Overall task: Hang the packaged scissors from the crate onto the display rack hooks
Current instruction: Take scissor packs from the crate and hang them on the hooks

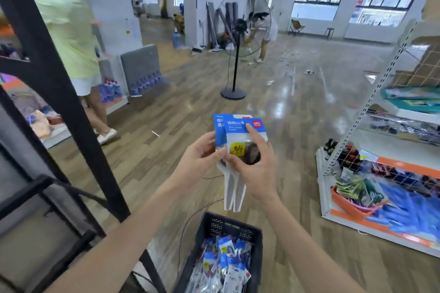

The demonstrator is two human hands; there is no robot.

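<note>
- Packaged scissors (pixel 234 150), two packs fanned together, are being held at chest height above the black crate (pixel 228 226), which is sitting on the floor with many more packs inside.
- We are pinching the left side of the packs with our left hand (pixel 202 152), fingers curled round their edge.
- We are gripping the front pack with our right hand (pixel 256 164), thumb across the handles and forefinger stretched up its blue card.
- We are facing open floor; the white display rack (pixel 371 126) is standing well off to our right, and its hooks are too small to make out.
- We are judging the risk as this: separating two slippery packs mid-air could let the rear one slide free and drop back toward the crate.
</note>
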